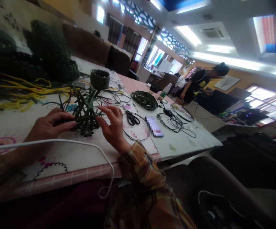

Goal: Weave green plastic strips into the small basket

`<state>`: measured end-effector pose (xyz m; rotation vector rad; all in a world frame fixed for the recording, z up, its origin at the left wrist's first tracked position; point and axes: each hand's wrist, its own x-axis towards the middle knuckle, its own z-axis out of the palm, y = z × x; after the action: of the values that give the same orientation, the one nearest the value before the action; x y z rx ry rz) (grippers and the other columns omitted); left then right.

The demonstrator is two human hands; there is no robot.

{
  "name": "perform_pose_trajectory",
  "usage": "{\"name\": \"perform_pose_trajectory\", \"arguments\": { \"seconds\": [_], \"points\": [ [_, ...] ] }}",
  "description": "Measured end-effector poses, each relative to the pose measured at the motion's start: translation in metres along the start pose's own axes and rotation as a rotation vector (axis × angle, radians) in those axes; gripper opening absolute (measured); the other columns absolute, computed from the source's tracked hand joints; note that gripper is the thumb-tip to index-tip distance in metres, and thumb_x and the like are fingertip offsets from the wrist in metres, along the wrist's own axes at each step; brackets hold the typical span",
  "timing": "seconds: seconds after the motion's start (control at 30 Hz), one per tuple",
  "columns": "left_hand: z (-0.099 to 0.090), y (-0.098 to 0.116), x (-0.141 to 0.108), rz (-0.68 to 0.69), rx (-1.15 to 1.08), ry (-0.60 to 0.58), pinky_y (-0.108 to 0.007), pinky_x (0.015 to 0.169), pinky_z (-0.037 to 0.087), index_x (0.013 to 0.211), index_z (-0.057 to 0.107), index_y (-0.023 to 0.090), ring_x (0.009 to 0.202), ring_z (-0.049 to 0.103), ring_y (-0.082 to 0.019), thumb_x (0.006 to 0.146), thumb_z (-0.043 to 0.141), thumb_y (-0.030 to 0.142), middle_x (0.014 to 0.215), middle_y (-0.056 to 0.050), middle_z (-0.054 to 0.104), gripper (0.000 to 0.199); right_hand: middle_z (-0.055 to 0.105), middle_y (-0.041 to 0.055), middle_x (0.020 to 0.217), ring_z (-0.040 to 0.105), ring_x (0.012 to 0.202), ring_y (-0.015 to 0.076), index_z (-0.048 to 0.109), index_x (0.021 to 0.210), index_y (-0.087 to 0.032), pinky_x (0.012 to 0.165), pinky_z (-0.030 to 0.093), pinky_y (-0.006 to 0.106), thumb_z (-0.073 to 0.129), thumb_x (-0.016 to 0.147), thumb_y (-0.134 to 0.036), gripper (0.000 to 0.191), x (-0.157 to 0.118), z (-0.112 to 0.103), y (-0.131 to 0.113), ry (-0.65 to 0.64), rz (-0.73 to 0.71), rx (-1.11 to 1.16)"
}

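Observation:
A partly woven piece of dark green strips (86, 119) stands over the table at centre left, with loose strip ends fanning upward. My left hand (53, 125) pinches its left side between thumb and fingers. At its right side is my right hand (111, 122), thumb and fingers apart, the fingertips close to or touching the strips. Behind the piece sits a finished-looking dark green woven basket (100, 79). Black-handled scissors (133, 118) lie to the right of my right hand, beside a thin loop of strip.
A coil of green strip (144, 100), a phone (154, 126), a bottle (166, 90) and loose black loops lie to the right. Yellow strips (32, 90) and dark green bundles fill the left. A white cable (80, 141) crosses before my left forearm. A person (200, 81) bends over farther back.

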<state>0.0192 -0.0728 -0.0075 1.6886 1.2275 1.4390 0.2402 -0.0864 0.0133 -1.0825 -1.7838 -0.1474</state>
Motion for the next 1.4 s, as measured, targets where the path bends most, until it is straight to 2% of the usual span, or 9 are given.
{"name": "perform_pose_trajectory", "arguments": {
  "seconds": [0.07,0.2,0.37,0.5,0.6,0.8,0.93,1.23,1.4],
  "points": [
    [0.0,0.0,0.0,-0.004,-0.005,0.002,-0.028,0.077,0.06,0.085,0.077,0.024,0.085,0.062,-0.017,0.066,0.079,0.049,0.095,-0.002,0.062,0.032,0.063,0.0088,0.119,0.056,0.119,0.0213,0.066,0.119,-0.023,0.114,0.035,0.044,0.063,0.095,-0.032,0.025,-0.001,-0.001,-0.002,0.049,-0.037,-0.066],
    [0.0,0.004,-0.001,-0.037,-0.07,-0.002,-0.028,0.073,0.061,0.087,0.077,0.02,0.08,0.061,-0.016,0.066,0.079,0.047,0.094,-0.003,0.061,0.034,0.066,0.0088,0.111,0.059,0.114,0.0203,0.067,0.109,-0.021,0.117,0.033,0.044,0.056,0.098,-0.033,0.019,-0.003,-0.001,-0.004,0.117,-0.1,-0.024],
    [-0.001,0.007,-0.001,-0.075,-0.06,0.009,-0.025,0.071,0.061,0.088,0.077,0.021,0.079,0.062,-0.016,0.065,0.079,0.048,0.094,-0.001,0.061,0.036,0.066,0.0094,0.116,0.058,0.115,0.0192,0.066,0.115,-0.019,0.121,0.029,0.044,0.055,0.099,-0.028,0.022,-0.004,0.004,-0.002,-0.016,-0.066,-0.004],
    [0.0,0.007,-0.001,-0.102,-0.06,0.019,-0.027,0.072,0.062,0.09,0.077,0.021,0.076,0.064,-0.016,0.066,0.078,0.049,0.095,-0.001,0.062,0.037,0.065,0.0097,0.112,0.059,0.112,0.0194,0.065,0.119,-0.018,0.117,0.035,0.042,0.054,0.099,-0.028,0.025,-0.005,0.005,-0.002,-0.043,-0.065,-0.023],
    [-0.001,0.007,-0.001,-0.118,-0.088,0.001,-0.029,0.073,0.063,0.092,0.077,0.021,0.074,0.066,-0.015,0.067,0.079,0.046,0.097,-0.001,0.063,0.036,0.061,0.0126,0.119,0.056,0.119,0.022,0.065,0.119,-0.019,0.119,0.033,0.045,0.055,0.098,-0.032,0.026,-0.006,0.004,-0.005,-0.012,-0.098,-0.07],
    [-0.001,0.012,-0.001,-0.136,-0.143,-0.008,-0.03,0.074,0.064,0.092,0.076,0.02,0.071,0.066,-0.014,0.07,0.078,0.044,0.094,-0.001,0.061,0.033,0.055,0.011,0.137,0.045,0.137,0.028,0.064,0.122,-0.027,0.125,0.021,0.052,0.065,0.091,-0.051,0.039,-0.008,0.008,-0.01,-0.164,-0.224,-0.203],
    [0.0,0.014,-0.001,-0.151,-0.18,-0.009,-0.029,0.077,0.064,0.092,0.077,0.02,0.075,0.067,-0.015,0.07,0.079,0.044,0.095,0.0,0.06,0.033,0.05,0.0102,0.145,0.038,0.143,0.0271,0.062,0.126,-0.029,0.126,0.019,0.052,0.063,0.094,-0.045,0.036,-0.011,0.016,-0.008,-0.147,-0.268,-0.269],
    [0.004,0.007,-0.002,-0.2,-0.224,0.052,-0.033,0.074,0.066,0.093,0.078,0.017,0.077,0.068,-0.018,0.062,0.083,0.047,0.097,-0.003,0.066,0.043,0.053,0.0127,0.133,0.044,0.133,0.0267,0.064,0.127,-0.027,0.123,0.025,0.05,0.06,0.096,-0.035,0.032,-0.013,0.029,-0.001,-0.201,-0.239,-0.295],
    [0.005,0.009,-0.004,-0.205,-0.23,0.073,-0.036,0.081,0.066,0.098,0.079,0.017,0.084,0.071,-0.021,0.062,0.084,0.048,0.105,-0.004,0.066,0.047,0.055,0.0124,0.121,0.052,0.115,0.0229,0.066,0.125,-0.022,0.106,0.045,0.036,0.054,0.099,-0.031,0.029,-0.013,0.038,0.009,-0.242,-0.29,-0.266]
  ]
}}
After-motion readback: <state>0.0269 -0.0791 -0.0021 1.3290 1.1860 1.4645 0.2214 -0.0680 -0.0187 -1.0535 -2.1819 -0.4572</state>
